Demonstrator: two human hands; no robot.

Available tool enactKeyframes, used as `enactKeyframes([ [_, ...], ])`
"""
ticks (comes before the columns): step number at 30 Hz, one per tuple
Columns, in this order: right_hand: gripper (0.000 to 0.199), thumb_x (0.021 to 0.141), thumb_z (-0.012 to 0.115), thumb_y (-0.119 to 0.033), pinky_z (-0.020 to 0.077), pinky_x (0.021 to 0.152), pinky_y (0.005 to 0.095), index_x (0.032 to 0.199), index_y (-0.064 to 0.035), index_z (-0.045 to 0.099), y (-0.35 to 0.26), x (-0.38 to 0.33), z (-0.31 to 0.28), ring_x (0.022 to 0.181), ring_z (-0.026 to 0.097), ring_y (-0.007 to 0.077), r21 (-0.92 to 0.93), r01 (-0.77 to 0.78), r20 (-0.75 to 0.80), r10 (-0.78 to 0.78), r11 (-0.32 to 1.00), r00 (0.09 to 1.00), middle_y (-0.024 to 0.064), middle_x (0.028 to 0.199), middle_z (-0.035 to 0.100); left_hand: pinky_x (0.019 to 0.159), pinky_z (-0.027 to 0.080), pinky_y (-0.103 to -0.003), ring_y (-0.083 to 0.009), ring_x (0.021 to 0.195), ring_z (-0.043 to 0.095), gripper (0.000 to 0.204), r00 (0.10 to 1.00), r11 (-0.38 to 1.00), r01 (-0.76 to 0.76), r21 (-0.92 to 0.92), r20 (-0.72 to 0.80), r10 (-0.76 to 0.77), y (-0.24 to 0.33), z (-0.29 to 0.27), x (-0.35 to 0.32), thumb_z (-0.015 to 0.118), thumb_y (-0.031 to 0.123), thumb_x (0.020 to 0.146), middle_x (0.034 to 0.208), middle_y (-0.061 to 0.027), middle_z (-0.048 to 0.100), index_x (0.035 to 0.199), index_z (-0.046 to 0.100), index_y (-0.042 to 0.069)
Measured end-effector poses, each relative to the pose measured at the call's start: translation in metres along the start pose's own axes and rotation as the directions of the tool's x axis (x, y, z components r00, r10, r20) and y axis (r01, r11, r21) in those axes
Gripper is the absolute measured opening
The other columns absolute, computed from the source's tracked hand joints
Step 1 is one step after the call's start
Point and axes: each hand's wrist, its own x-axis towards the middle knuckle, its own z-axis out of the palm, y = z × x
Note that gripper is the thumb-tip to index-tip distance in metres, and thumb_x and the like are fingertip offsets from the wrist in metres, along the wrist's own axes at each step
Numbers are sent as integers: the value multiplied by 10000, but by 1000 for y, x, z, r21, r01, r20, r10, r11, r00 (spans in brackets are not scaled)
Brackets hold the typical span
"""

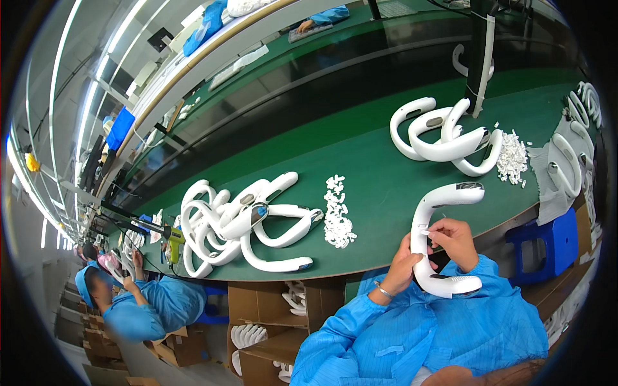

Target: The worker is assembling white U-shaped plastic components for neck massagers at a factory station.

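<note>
I hold a white U-shaped plastic device (432, 209) over the near edge of the green table (380, 186). My left hand (402, 258) grips its curved back from the left side. My right hand (454, 239) pinches at the inner side of the curve, fingertips on a small white piece. Both forearms wear blue sleeves, and a bracelet sits on the left wrist. A strip of small white plastic pieces (337, 212) lies on the table just left of my hands.
A heap of the same white U-shaped devices (238, 222) lies at left, another group (444, 135) at the back right beside a second pile of small white pieces (513, 157). More devices (566, 161) rest on grey sheet at right. A blue stool (547, 241), cardboard boxes (270, 321), and another seated person (135, 302) are nearby.
</note>
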Motion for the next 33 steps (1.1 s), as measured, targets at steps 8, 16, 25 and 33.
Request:
enactKeyframes([
  [8, 84, 801, 616, 15, 495, 576, 244, 882, 36, 626, 11, 5, 7, 664, 597, 103, -131, 67, -74, -77, 989, 994, 58, 762, 629, 768, 534, -410, -314, 908, 617, 723, 993, 993, -119, 18, -24, 120, -7, 6, 4, 471, -7, 697, 1115, -142, 485, 1365, 212, 95],
  [16, 273, 830, 637, -71, 480, 562, 250, 1087, 8, 591, 33, 11, -5, 637, 558, 96, -180, 175, 21, -174, 968, 985, 46, 808, 621, 721, 522, -353, -251, 886, 612, 618, 991, 987, -124, 99, -36, 128, 7, 13, 3, 494, 91, 815, 1064, -105, 494, 1371, 226, 120],
  [25, 243, 787, 655, -21, 477, 521, 215, 1018, 4, 587, 21, 5, 3, 590, 551, 66, -99, -47, -74, 39, 994, 996, 37, 761, 607, 635, 540, -296, -183, 796, 635, 348, 970, 987, -69, 143, -222, 100, -4, 18, 11, 346, 303, 1000, 911, -87, 577, 1279, 371, 97],
  [33, 310, 817, 559, 15, 461, 559, 200, 1126, 40, 547, 3, 8, 4, 646, 558, 72, 102, -59, 52, 54, 993, 997, 76, 867, 629, 608, 556, -300, -206, 760, 644, 347, 977, 997, -16, 72, -210, 31, -8, 16, 11, 326, 275, 1001, 925, -139, 605, 1174, 447, 0],
])
